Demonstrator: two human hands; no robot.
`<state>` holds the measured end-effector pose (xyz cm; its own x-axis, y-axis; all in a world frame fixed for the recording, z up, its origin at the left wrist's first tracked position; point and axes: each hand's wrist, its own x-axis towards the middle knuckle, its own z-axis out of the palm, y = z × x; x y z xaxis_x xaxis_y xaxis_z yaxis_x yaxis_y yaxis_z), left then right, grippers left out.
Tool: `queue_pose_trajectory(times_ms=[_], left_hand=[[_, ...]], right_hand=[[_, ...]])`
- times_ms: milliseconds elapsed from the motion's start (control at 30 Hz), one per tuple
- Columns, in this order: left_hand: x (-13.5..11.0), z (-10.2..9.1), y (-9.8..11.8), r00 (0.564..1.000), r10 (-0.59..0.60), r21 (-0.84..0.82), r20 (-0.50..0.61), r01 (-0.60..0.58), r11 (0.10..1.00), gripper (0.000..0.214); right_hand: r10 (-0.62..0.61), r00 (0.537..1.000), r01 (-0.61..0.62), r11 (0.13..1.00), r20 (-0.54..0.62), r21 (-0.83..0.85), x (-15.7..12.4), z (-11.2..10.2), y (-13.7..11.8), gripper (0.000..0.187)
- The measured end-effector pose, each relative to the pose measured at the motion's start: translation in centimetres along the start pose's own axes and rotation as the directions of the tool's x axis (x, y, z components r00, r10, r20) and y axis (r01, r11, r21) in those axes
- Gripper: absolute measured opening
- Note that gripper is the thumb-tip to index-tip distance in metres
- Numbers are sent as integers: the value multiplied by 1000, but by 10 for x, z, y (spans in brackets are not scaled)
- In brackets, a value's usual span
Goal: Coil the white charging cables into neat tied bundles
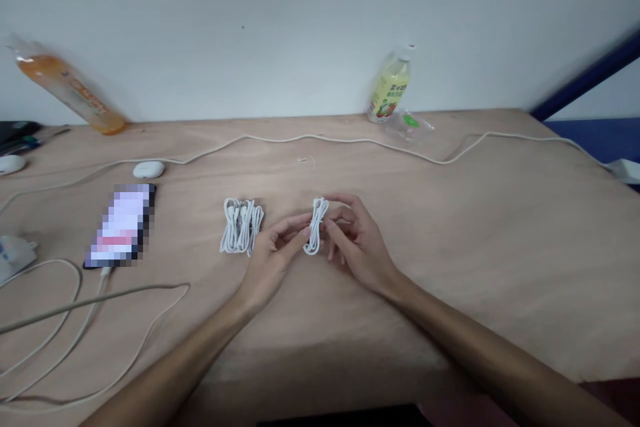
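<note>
A white cable (316, 227), folded into a small bundle, is held upright between my two hands above the table. My left hand (273, 250) pinches its lower left side between thumb and fingers. From the other side, my right hand (357, 240) has its thumb and curled fingers closed at the bundle's right edge. Several similar white cable bundles (241, 227) lie side by side on the table, just left of my left hand.
Beyond my hands lie short tie scraps (307, 161) and a long white cord (310, 137) across the wooden table (475, 247). A phone (120, 223) plugged into a cable and a white earbud case (149, 169) are at left. Bottles (391, 90) lean against the wall.
</note>
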<state>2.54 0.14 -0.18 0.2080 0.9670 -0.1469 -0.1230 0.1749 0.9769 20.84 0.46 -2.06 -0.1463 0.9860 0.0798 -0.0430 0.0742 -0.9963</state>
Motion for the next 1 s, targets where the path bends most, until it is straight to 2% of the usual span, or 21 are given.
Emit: queue_pose_trajectory(times_ms=[200, 400, 533, 667, 800, 933, 1000], left_hand=[[-1, 0, -5, 999, -13, -71, 37, 15, 997, 52], [1, -1, -1, 1000, -25, -41, 11, 25, 999, 45], [1, -2, 1, 997, -48, -67, 58, 52, 996, 46], [1, -3, 1, 994, -59, -111, 90, 69, 991, 38], [4, -7, -2, 990, -24, -169, 139, 48, 984, 31], [6, -10, -2, 996, -39, -158, 83, 52, 986, 23], [5, -11, 0, 994, -74, -155, 75, 85, 984, 26]], right_hand=[[-117, 992, 121, 987, 43, -110, -5, 1, 3, 37], [-262, 961, 275, 911, 84, -306, -9, -1, 2, 36], [-336, 935, 354, 857, 114, -375, -8, -3, 0, 31], [-405, 903, 423, 779, 142, -463, -8, -4, -5, 25], [-410, 903, 420, 777, 129, -468, -9, -4, -7, 22], [-398, 910, 406, 801, 115, -440, -9, -4, -7, 21], [-403, 907, 413, 805, 117, -426, -10, -4, -6, 24]])
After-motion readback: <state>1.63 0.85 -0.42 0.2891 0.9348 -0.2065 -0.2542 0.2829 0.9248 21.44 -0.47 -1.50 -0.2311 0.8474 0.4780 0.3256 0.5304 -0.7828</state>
